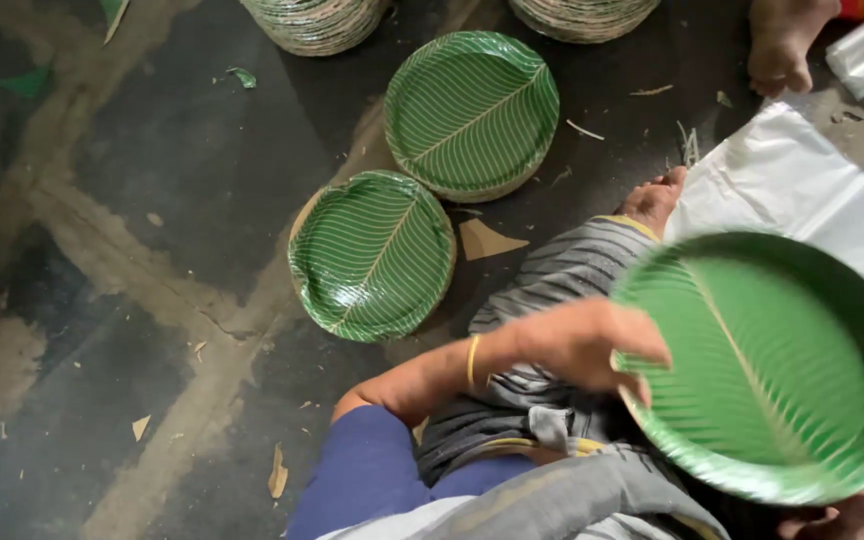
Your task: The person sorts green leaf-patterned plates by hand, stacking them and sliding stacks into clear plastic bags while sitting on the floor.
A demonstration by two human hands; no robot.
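Note:
I hold a round green paper plate point(767, 365) with a leaf-vein pattern, tilted over my lap at the right. My left hand point(592, 345), with a thin yellow bangle on its wrist, grips the plate's left rim. Only the fingers of my right hand point(834, 517) show, under the plate's lower edge at the bottom right. Two short stacks of the same green plates lie on the dark floor ahead, one near point(372, 255) and one farther point(472, 110).
Two taller plate stacks point(317, 20) point(582, 15) stand at the top edge. A white plastic sheet point(802, 185) lies at the right, beside my foot point(657, 198). Another bare foot point(782, 50) is at the top right. Paper scraps litter the cracked floor.

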